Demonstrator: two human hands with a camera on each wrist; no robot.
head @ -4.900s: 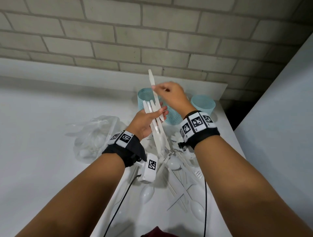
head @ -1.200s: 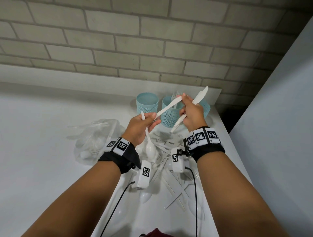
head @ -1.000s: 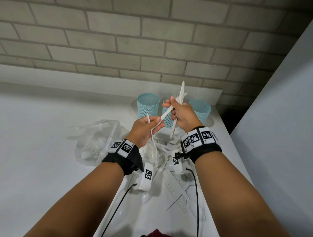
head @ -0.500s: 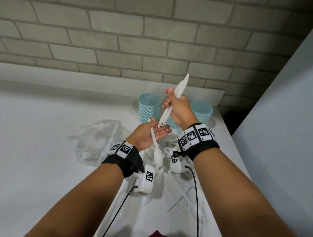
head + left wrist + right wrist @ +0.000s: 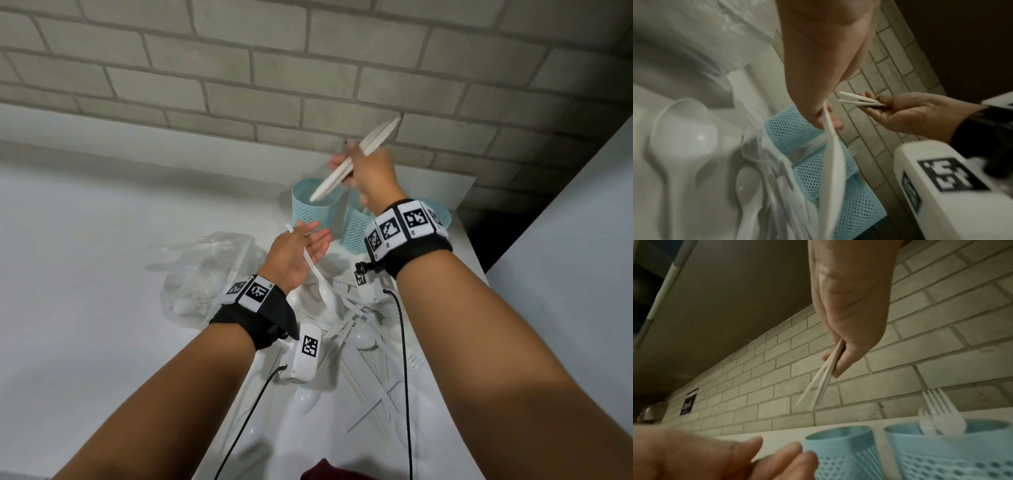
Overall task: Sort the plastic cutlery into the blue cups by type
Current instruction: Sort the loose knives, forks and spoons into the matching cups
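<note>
Three blue cups (image 5: 313,212) stand in a row at the table's (image 5: 85,291) far edge by the brick wall. Two forks (image 5: 941,415) stick up out of the middle cup. The right hand (image 5: 371,174) holds two knives (image 5: 858,100); the left hand (image 5: 294,255) holds one spoon (image 5: 320,284). One clear plastic bag (image 5: 205,274) lies left of the loose pile of cutlery (image 5: 370,349), whose pieces overlap too much to count.
</note>
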